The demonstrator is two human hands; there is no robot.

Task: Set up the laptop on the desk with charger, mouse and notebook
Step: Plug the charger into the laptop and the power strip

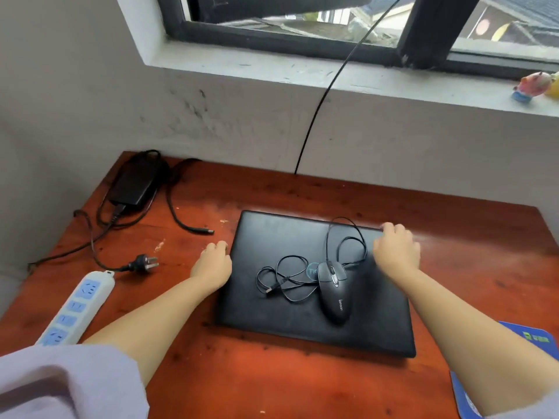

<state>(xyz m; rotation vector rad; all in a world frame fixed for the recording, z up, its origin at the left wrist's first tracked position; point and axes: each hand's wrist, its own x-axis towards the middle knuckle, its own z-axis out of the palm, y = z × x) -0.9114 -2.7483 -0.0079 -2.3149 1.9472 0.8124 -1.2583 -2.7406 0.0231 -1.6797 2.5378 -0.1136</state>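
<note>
Both hands grip the closed laptop (pixel 314 282) mid-frame: left hand (pixel 213 263) curled on its left edge, right hand (pixel 396 249) on its far corner. Mouse (pixel 334 293) rides its lid; charger (pixel 133 182) sits upper left on the red-brown desk (pixel 272 382) below a window (pixel 302 28).

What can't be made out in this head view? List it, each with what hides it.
- Blue item at the desk's right edge: cut off by the frame and crossed by the right forearm; notebook or pad, cannot tell.
- Right hand on the laptop: motion-blurred, so its grip is unclear.
- Left hand fingers: curled at the laptop's left edge, contact hidden.
- Power strip: its near end is hidden by the sleeve.
</note>
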